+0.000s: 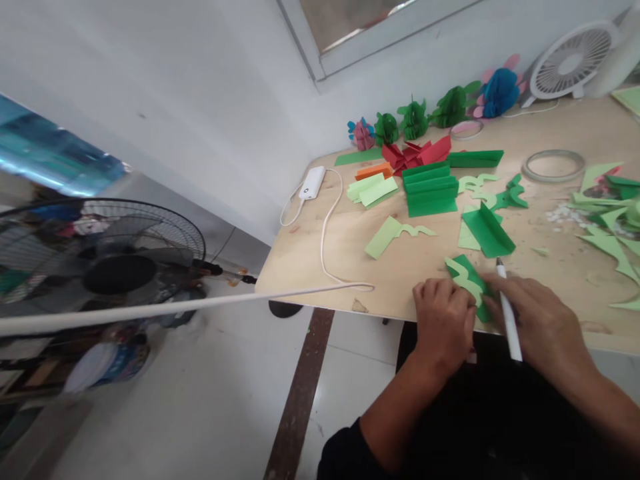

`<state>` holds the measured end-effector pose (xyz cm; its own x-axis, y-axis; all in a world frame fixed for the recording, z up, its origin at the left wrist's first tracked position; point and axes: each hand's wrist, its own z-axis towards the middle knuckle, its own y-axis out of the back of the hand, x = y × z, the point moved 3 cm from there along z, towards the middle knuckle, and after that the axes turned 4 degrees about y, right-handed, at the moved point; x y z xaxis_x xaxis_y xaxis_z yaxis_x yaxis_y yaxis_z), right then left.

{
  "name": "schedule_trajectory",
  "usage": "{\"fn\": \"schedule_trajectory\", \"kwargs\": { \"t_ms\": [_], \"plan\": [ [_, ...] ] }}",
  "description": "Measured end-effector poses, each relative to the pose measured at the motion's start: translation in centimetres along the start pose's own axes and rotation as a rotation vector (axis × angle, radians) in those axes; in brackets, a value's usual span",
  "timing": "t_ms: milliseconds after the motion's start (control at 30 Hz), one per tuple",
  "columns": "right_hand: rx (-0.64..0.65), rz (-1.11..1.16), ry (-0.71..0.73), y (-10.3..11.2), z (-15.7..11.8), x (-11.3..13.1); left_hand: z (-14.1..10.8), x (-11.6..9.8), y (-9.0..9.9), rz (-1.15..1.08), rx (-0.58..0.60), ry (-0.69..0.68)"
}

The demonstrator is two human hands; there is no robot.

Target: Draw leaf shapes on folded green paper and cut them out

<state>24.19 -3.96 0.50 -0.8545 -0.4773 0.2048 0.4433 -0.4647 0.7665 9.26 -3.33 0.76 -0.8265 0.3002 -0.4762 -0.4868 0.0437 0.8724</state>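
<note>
A light green wavy cut-out [464,280] lies over a dark green paper piece [486,311] at the table's front edge. My left hand [444,313] has its fingers curled at the left side of these papers, pressing on them. On their right side rests my right hand [540,313], with a white pen [509,313] between its fingers, the dark tip pointing away from me. Just beyond the hands is a folded dark green paper [489,230]. Another light green piece with a wavy strip [383,237] lies to the left.
Folded green papers [431,189], red paper [417,155] and paper figures [414,120] stand toward the wall. Tape rings [553,165] and green scraps [613,250] lie right. A white power bank [313,182] trails a cable leftward. A small fan [570,65] stands at the back.
</note>
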Motion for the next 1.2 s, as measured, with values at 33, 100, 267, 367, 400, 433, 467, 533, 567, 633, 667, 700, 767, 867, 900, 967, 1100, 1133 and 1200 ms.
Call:
{"fn": "schedule_trajectory", "kwargs": {
  "t_ms": [33,100,267,367,400,433,467,533,567,633,667,700,767,867,900,967,1100,1133,1200],
  "plan": [
    [0.012,0.0,0.021,0.0,0.0,0.0,0.0,0.0,0.1,0.007,-0.018,-0.006],
    [0.026,0.005,0.055,-0.1,-0.1,-0.2,-0.1,0.2,0.2,0.026,-0.062,-0.027],
    [0.102,0.047,0.168,-0.2,0.2,-1.1,-0.1,0.6,-0.3,0.069,-0.036,-0.081],
    [0.131,0.092,0.197,-0.1,0.4,-1.8,0.0,0.8,-0.6,0.071,-0.005,-0.084],
    [0.127,0.103,0.201,0.0,0.4,-2.0,0.0,0.9,-0.6,0.074,-0.002,-0.084],
    [0.122,0.112,0.205,0.1,0.4,-2.1,0.0,0.9,-0.6,0.079,-0.001,-0.084],
    [0.116,0.12,0.209,0.2,0.5,-2.2,0.0,0.9,-0.7,0.084,-0.002,-0.086],
    [0.11,0.141,0.22,0.4,0.4,-2.2,-0.1,0.8,-0.8,0.089,-0.009,-0.094],
    [0.113,0.148,0.221,0.4,0.4,-2.2,-0.2,0.7,-0.8,0.088,-0.016,-0.098],
    [0.109,0.155,0.219,0.5,0.4,-2.2,-0.4,0.4,-0.9,0.076,-0.031,-0.103],
    [0.108,0.155,0.221,0.5,0.3,-2.2,-0.5,0.3,-0.9,0.064,-0.039,-0.104],
    [0.107,0.151,0.227,0.5,0.3,-2.2,-0.6,0.1,-0.9,0.049,-0.046,-0.102],
    [0.103,0.146,0.251,0.5,0.3,-2.2,-0.7,0.0,-0.7,0.015,-0.056,-0.088],
    [0.107,0.164,0.259,0.5,0.3,-2.3,-0.5,0.0,-0.4,-0.03,-0.061,-0.056],
    [0.117,0.175,0.25,0.5,0.3,-2.4,-0.4,0.0,-0.2,-0.04,-0.061,-0.052],
    [0.148,0.193,0.236,0.5,0.2,-2.5,-0.1,0.1,-0.1,-0.05,-0.054,-0.055],
    [0.168,0.226,0.259,0.6,0.2,-2.8,-0.1,-0.1,0.0,-0.057,-0.049,-0.049],
    [0.166,0.23,0.266,0.6,0.2,-2.8,-0.2,-0.3,-0.1,-0.064,-0.052,-0.045],
    [0.163,0.225,0.282,0.6,0.1,-2.9,-0.3,-0.5,-0.1,-0.08,-0.052,-0.046]
  ]
}}
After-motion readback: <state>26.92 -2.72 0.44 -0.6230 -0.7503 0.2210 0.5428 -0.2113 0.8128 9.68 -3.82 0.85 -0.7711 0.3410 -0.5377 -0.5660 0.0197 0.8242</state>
